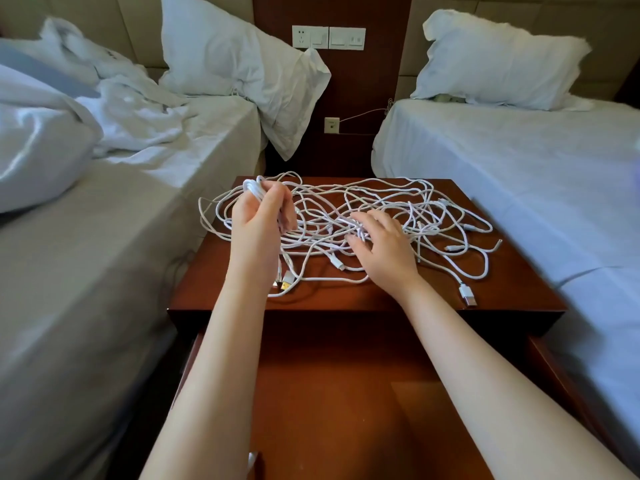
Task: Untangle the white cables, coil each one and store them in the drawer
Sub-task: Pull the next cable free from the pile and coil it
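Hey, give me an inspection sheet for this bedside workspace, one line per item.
Surface: wooden nightstand top, largely covered by cables.
Job's things: tangle of white cables spread across the top; drawer pulled open below.
Clutter: nothing seen.
Grippers: left hand grips a bunched cable section; right hand rests on the tangle, fingers spread.
Cables: USB plug lies near the front edge; thin cord runs from a wall socket toward the right bed.
Surroundings: left bed with rumpled linen; switch panel on the wall.
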{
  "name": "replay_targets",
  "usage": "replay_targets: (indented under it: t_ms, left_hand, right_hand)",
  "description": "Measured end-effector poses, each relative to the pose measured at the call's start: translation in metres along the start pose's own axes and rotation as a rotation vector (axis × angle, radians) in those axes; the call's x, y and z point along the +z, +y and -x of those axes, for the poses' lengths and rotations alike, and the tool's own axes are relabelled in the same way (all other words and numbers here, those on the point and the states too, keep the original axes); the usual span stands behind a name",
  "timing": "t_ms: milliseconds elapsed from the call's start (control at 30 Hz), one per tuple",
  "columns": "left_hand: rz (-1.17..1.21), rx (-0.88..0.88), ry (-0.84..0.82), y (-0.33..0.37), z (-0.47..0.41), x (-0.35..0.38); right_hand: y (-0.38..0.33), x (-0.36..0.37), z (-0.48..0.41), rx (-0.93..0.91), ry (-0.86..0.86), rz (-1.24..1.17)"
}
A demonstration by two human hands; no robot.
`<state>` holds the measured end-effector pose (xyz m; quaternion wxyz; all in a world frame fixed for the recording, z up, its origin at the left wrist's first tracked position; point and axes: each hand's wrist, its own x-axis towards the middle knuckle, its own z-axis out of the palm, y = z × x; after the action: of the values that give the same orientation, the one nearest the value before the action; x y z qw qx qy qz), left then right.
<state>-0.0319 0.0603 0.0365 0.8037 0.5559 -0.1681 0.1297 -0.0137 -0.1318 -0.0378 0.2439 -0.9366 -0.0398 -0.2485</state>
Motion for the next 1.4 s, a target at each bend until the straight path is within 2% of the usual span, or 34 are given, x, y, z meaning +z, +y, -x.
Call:
replay_targets:
  t_ms: [100,200,267,367,467,600,767,867,1000,1200,1267,1400]
  left_hand:
    - [0.072,0.021,0.003,0.0,0.002,0.01]
    - [0.028,-0.006,-0.01,-0.001,0.002,0.016]
    - [-0.014,-0.037,-0.008,-0.001,0.002,0.017]
    - [-0.023,-0.058,0.012,0.001,0.002,0.012]
    - [-0.106,-0.095,0.006,0.0,0.001,0.005]
    - [-0.381,-0.259,0.0,-0.011,0.001,0.006]
    - [-0.377,-0.367,-0.094,-0.023,0.009,0.03]
    - [-0.513,-0.306,-0.198,-0.031,0.019,0.043]
    - [-0.779,-0.09,-0.328,-0.044,0.032,0.062]
    - [-1.204,-0.059,-0.299,-0.08,0.033,0.09]
    - [-1.263,-0.005,-0.239,-0.082,0.026,0.089]
    - [-1.344,0.02,-0.188,-0.072,-0.001,0.077]
  right_hand:
    - [-0.001,-0.002,0.0,0.032,-0.046,-0.012]
    - [-0.003,-0.004,0.0,0.086,-0.029,-0.13]
    - [-0.003,-0.005,0.002,0.111,0.048,-0.262]
    - [-0.004,-0.01,0.003,0.074,0.19,-0.309]
    - [-0.008,-0.023,-0.005,0.139,0.288,-0.382]
    - [-0.006,-0.037,-0.014,0.09,0.447,-0.252]
    - [-0.004,-0.053,-0.005,0.066,0.39,-0.233]
    - [-0.003,-0.059,0.0,0.083,0.367,-0.221]
    - [0.0,-0.063,-0.003,0.12,0.344,-0.221]
    - [0.007,-0.073,0.003,0.079,0.321,-0.284]
    - [0.011,-0.077,0.005,0.061,0.346,-0.259]
    - [0.025,-0.081,0.006,0.141,0.373,-0.271]
